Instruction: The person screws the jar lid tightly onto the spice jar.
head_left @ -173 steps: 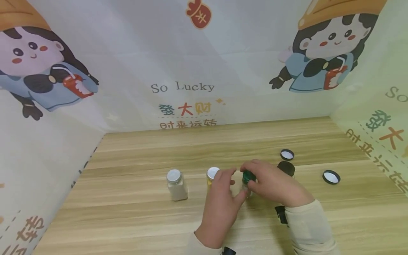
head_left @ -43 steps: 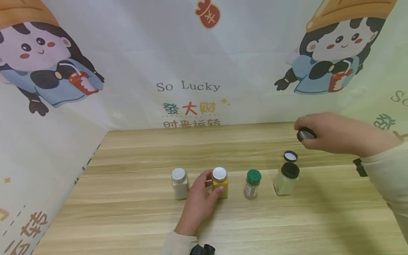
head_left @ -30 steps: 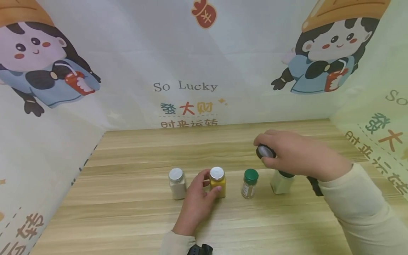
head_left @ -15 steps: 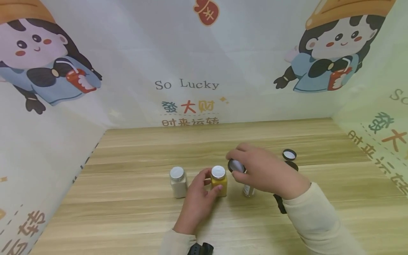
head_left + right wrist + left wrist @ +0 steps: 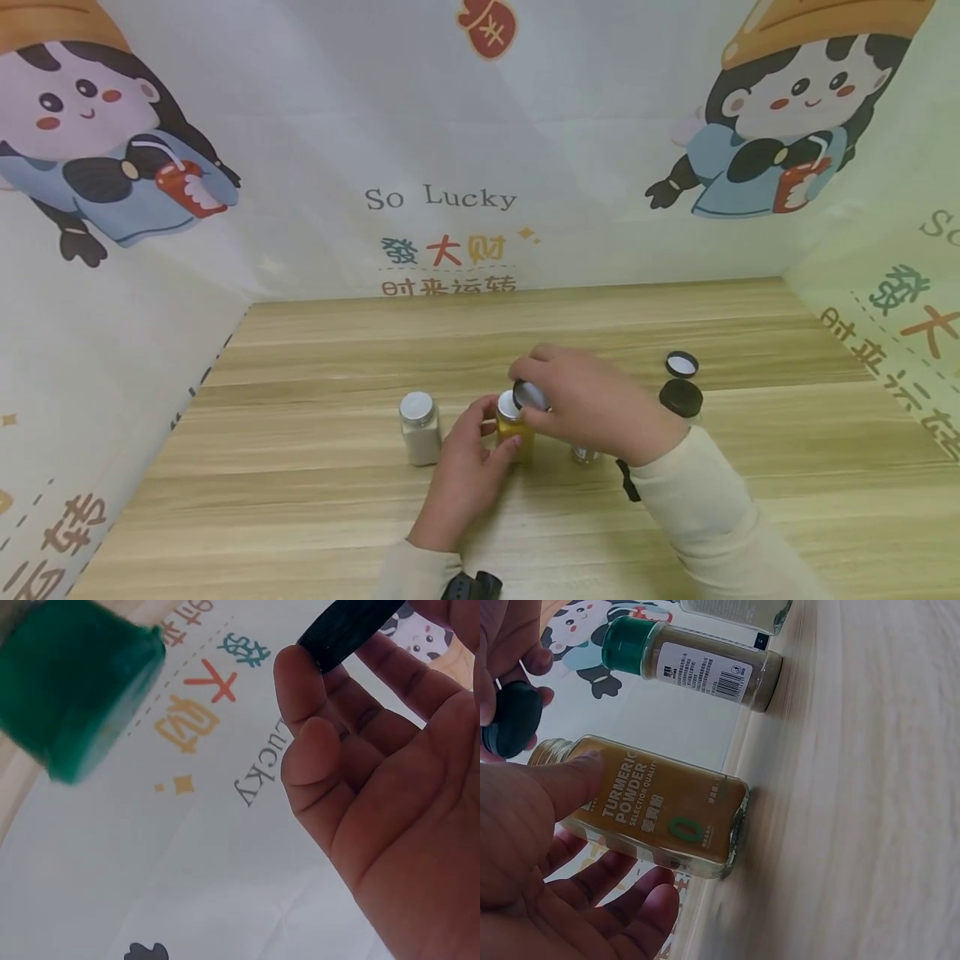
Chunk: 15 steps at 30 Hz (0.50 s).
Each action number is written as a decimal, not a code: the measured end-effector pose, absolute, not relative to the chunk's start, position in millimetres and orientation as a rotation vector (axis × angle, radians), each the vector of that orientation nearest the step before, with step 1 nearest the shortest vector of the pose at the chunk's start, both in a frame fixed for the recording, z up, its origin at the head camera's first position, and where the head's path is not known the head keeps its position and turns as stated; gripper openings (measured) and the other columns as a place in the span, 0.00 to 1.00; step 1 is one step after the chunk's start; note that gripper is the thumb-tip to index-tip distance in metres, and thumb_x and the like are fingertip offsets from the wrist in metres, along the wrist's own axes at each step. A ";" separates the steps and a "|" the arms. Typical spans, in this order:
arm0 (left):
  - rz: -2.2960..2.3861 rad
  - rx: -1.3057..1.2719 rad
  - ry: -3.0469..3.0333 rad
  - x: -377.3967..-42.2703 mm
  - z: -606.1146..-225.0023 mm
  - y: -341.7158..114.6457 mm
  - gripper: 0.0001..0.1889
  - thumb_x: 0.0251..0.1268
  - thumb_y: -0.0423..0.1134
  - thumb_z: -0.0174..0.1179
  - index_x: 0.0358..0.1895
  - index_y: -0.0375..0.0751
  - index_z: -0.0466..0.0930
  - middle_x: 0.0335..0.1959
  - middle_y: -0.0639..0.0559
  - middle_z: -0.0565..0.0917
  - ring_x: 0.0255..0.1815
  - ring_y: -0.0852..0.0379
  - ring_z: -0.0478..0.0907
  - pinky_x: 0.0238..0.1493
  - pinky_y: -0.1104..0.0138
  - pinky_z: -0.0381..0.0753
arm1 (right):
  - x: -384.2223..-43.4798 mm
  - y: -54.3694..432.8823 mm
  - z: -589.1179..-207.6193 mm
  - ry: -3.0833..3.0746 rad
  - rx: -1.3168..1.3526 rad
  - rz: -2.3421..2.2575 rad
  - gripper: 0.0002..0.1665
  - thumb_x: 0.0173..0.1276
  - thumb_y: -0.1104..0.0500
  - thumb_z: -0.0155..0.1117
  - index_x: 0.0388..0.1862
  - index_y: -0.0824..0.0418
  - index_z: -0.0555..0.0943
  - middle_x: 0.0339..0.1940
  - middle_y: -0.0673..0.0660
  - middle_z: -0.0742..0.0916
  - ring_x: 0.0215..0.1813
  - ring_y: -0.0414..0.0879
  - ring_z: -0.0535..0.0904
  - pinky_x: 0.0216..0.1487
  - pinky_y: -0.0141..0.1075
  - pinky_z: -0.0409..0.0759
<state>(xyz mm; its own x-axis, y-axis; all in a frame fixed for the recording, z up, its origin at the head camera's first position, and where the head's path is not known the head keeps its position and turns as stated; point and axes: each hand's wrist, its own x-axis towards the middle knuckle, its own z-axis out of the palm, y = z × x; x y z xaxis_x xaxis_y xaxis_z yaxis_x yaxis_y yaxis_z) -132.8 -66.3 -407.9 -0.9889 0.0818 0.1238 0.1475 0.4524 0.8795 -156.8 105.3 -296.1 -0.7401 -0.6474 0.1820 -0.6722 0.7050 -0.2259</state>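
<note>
Clock positions are read in the head view from the turmeric jar (image 5: pixel 660 802); items run from largest to smallest. Backdrop (image 5: pixel 315 125), 12 o'clock: white, printed with cartoon figures and "So Lucky". Table (image 5: pixel 300 517): wood-grained, beneath all the jars. Right hand (image 5: pixel 592 408), between 2 and 3 o'clock: thumb and fingertips pinch the rim of the held lid (image 5: pixel 531 397). Left hand (image 5: pixel 468 479), between 7 and 8 o'clock: it grips the turmeric jar, thumb pressed on the labelled face, the other fingers behind, some of them spread apart. Black-lidded jar (image 5: pixel 681 398), near 3 o'clock: largely hidden by the right arm. Cream jar (image 5: pixel 422 433), 9 o'clock: upright, well clear of the glass in the left hand. Turmeric jar, dial centre: upright, its threaded neck bare. Green-capped jar (image 5: pixel 705 671), just past 3 o'clock: upright, mostly behind the right hand in the head view. Held lid, 1 o'clock: tilted, just beside the turmeric jar's mouth. Loose lid (image 5: pixel 682 364), between 2 and 3 o'clock: on the table, white lining upward.
</note>
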 end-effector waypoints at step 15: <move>-1.596 -0.229 -2.614 -132.0 -408.1 -66.4 0.25 0.68 0.36 0.64 0.67 0.42 0.70 0.60 0.47 0.77 0.59 0.46 0.76 0.52 0.55 0.80 | -159.7 96.4 -308.0 -2.877 1.080 0.392 0.16 0.63 0.55 0.71 0.49 0.56 0.82 0.38 0.49 0.80 0.36 0.42 0.77 0.39 0.37 0.79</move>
